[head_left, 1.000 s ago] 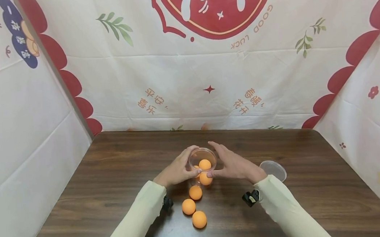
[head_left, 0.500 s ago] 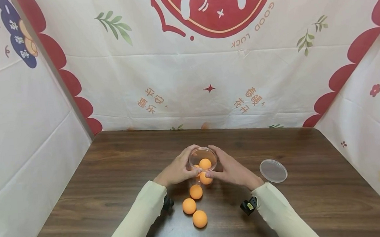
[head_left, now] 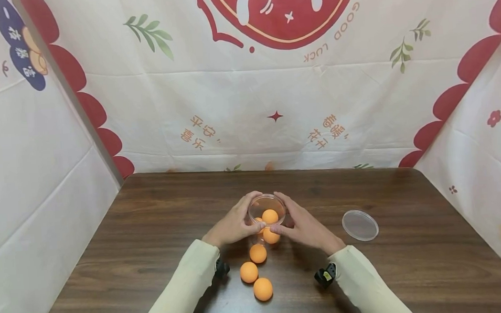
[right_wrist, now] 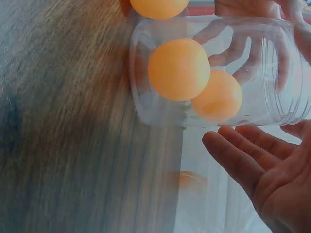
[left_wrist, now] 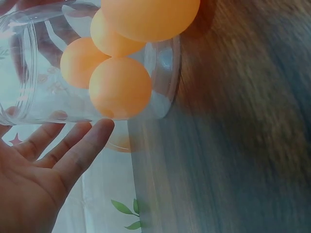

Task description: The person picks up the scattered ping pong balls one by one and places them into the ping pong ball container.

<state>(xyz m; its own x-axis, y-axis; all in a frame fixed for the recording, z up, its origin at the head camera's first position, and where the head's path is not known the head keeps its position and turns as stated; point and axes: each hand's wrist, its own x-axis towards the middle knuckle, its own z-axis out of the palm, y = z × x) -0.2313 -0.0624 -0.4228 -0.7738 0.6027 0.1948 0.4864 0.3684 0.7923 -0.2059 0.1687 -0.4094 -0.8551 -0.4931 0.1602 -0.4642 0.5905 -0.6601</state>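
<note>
A clear plastic jar [head_left: 260,206] stands upright on the table with its mouth uncovered. Orange ping-pong balls [left_wrist: 120,88] lie heaped in its lower part. My left hand [head_left: 234,222] holds the jar's left side, thumb at the front near the rim and fingers round the back. From the other side my right hand [head_left: 304,224] grips it in the same way. In the right wrist view, the fingertips [right_wrist: 214,141] lie along the wall of the jar. Outside it, an orange ball [head_left: 258,253] sits close to the base, with two more balls [head_left: 256,281] nearer to me.
A round clear lid [head_left: 360,225] lies flat on the table to the right of the right hand. The dark wood-grain table [head_left: 163,205] ends at a printed white cloth [head_left: 238,100] behind, with cloth on both sides too.
My right hand's fingers have closed in from slightly apart to against the jar, and the right forearm has shifted a little left, uncovering the whole lid. The jar and balls keep their places.
</note>
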